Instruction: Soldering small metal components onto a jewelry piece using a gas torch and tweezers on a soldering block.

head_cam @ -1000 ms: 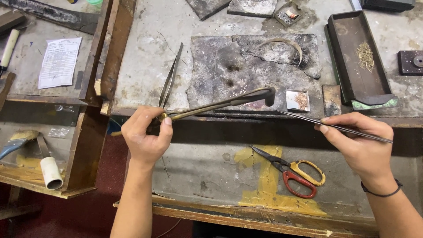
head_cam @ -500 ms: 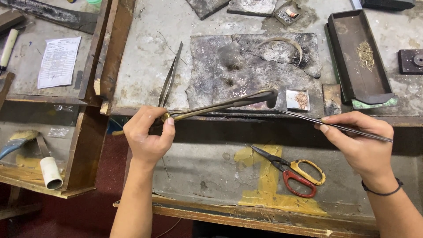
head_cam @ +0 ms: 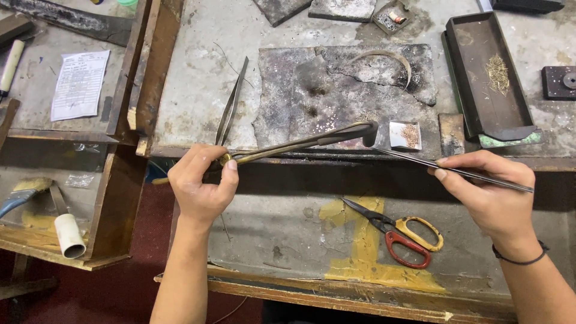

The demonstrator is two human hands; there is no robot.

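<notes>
The left hand (head_cam: 203,187) curls its fingers around the brass-coloured near end of a long, thin blowpipe torch (head_cam: 300,144), whose tube runs away to the right and ends in a dark, down-bent nozzle. The right hand (head_cam: 489,195) pinches a slim, straight pair of steel tweezers (head_cam: 456,171) between thumb and fingers; their fine point reaches left, close to the nozzle tip. Just beyond that meeting point lies a scorched, pitted grey soldering slab (head_cam: 336,96), cracked and rough, with a thin curved metal band (head_cam: 393,57) resting on its far part. Near the slab's right edge, beyond the right hand, sits a small shiny square dish (head_cam: 405,135) of fine coppery bits. Farther right stands a long dark metal tray (head_cam: 480,114) holding a tuft of golden filings. Below and between the hands, on the worn lower shelf, lie scissors (head_cam: 399,231) with one yellow and one red loop. A second pair of tweezers (head_cam: 231,105) lies beyond the left hand on the dusty bench.
</notes>
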